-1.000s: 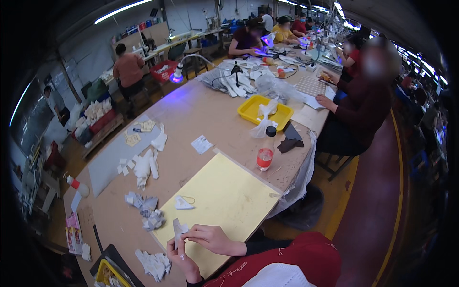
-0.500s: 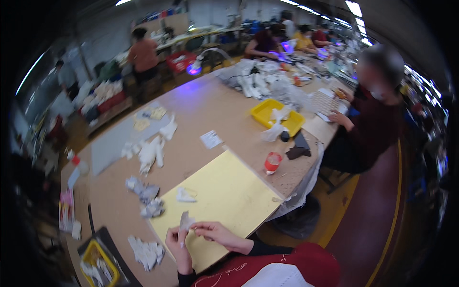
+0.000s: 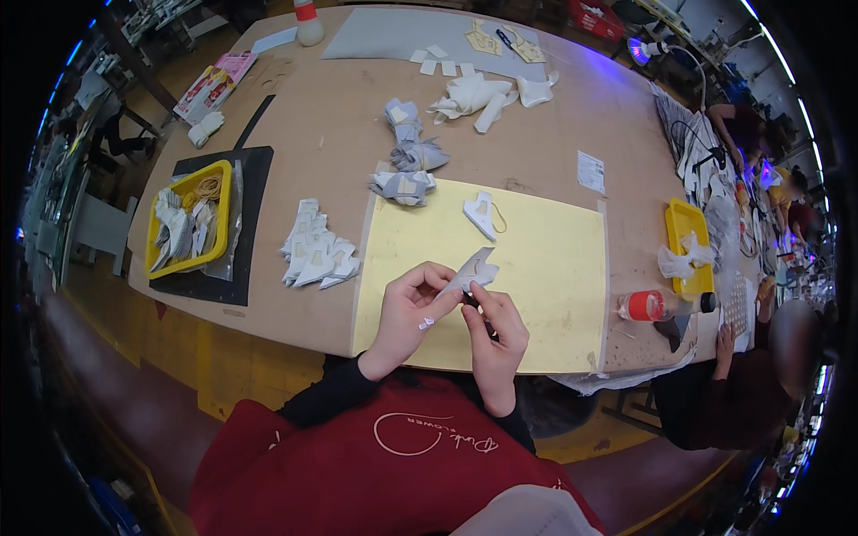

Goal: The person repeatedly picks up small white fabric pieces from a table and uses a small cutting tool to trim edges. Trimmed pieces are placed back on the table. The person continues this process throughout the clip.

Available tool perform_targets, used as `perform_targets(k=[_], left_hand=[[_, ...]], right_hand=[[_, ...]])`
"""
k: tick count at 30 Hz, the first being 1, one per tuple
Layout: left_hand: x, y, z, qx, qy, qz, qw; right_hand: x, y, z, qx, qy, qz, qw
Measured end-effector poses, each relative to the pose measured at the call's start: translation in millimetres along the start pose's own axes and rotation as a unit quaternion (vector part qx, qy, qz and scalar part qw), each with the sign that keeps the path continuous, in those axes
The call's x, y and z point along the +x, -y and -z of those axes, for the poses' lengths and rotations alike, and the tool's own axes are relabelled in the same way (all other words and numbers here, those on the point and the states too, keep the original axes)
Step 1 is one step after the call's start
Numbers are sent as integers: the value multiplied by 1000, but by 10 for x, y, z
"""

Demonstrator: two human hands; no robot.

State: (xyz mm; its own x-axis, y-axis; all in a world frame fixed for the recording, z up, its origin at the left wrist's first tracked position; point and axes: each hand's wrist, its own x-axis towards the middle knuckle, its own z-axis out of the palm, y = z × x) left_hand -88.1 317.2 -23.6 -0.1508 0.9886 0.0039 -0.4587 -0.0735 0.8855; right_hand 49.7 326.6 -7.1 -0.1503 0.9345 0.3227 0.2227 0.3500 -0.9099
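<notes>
Over the yellow sheet (image 3: 536, 295), a thin pale grey cut piece of material (image 3: 475, 268) is held up between my two hands. My left hand (image 3: 407, 313) is closed on its lower left part, thumb and fingers pressed together. Fingertips of my right hand (image 3: 498, 339) pinch the same piece at its lower edge. Something small and dark shows between the hands, too small to name. Just beyond them on the sheet lies a small white cut piece (image 3: 479, 214), beside a tan rubber band (image 3: 499, 217).
Left lie stacked white pieces (image 3: 317, 250) and a yellow tray (image 3: 223, 223) on a black mat (image 3: 259, 179). Bundled grey pieces (image 3: 407, 147) lie beyond. Right stand a red-labelled bottle (image 3: 643, 305) and another yellow tray (image 3: 686, 219). A co-worker (image 3: 742, 384) sits at the right edge.
The view has swung, so the table's left side and my front now show more fully. Both hands still hold the pale piece, now with its tip pointing up and to the right.
</notes>
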Motion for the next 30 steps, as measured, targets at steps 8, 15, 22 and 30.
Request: perform_targets(k=[8, 15, 22, 30], left_hand=[[-1, -26, -25, 5, 6, 14, 1000], [-12, -53, -33, 8, -11, 16, 1000], [-39, -72, -50, 7, -5, 5, 1000], [-42, -17, -34, 18, 6, 12, 1000]], right_hand=[[34, -57, 16, 16, 5, 0, 1000], [28, -96, 29, 4, 17, 8, 1000], [18, -112, 10, -2, -2, 40, 999], [-34, -279, 29, 118, 13, -47, 992]])
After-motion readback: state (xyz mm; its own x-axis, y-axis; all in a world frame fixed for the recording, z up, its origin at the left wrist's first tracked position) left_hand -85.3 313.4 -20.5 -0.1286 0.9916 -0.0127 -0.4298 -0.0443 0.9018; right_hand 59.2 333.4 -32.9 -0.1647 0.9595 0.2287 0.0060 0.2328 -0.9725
